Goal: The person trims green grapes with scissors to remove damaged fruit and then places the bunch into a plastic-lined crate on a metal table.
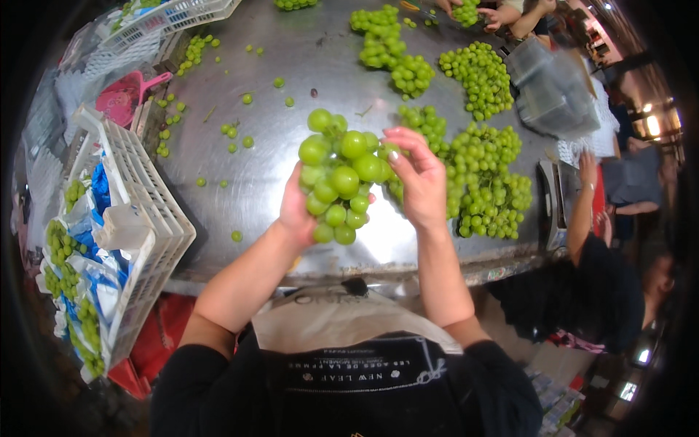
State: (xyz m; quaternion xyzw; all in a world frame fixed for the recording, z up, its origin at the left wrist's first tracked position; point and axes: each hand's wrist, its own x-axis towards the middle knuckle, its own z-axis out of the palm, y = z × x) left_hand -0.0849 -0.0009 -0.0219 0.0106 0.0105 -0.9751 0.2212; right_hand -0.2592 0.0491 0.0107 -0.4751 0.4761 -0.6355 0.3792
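A bunch of large green grapes (345,180) is held up over the metal table (262,158). My left hand (297,210) supports it from the left and below, its fingers mostly hidden behind the fruit. At the bunch's upper right, the thumb and fingers of my right hand (418,175) touch a single grape; whether they grip it I cannot tell. More green bunches (489,180) lie just right of my right hand, with others (478,79) farther back. Loose grapes (247,142) are scattered to the left, near one small dark grape (314,93).
A white plastic crate (158,229) with grapes and blue and white wrapping stands left, near a pink dustpan (117,101). Clear plastic containers (551,90) and a weighing scale (554,202) are at right. Another person's hands (494,17) hold grapes at the far side; a person in black (590,295) is at right.
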